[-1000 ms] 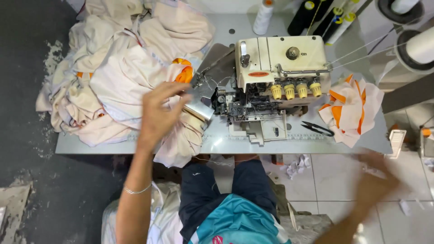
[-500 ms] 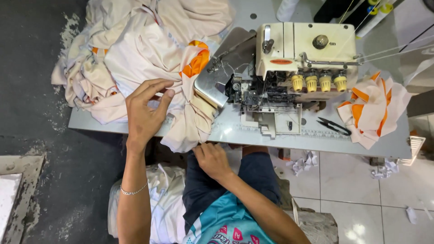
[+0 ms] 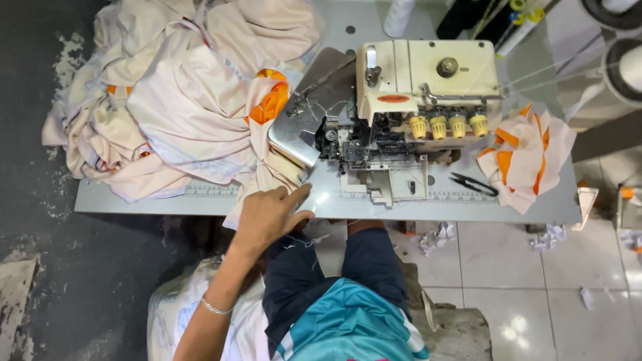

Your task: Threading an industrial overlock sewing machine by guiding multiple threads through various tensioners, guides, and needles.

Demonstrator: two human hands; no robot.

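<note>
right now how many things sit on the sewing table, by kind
sewing machine: 1
yellow tension knobs on it: 4
black thread snips: 1
cream and orange fabric heaps: 2, a big one at left, a small one at right
left hand at the table edge: 1
total: 9

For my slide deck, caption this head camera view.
Left hand pulls cream fabric at the table edge beside an overlock sewing machine.

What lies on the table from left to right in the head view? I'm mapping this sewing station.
Heap of cream fabric → overlock sewing machine → black thread snips → cream-and-orange fabric piece.
</note>
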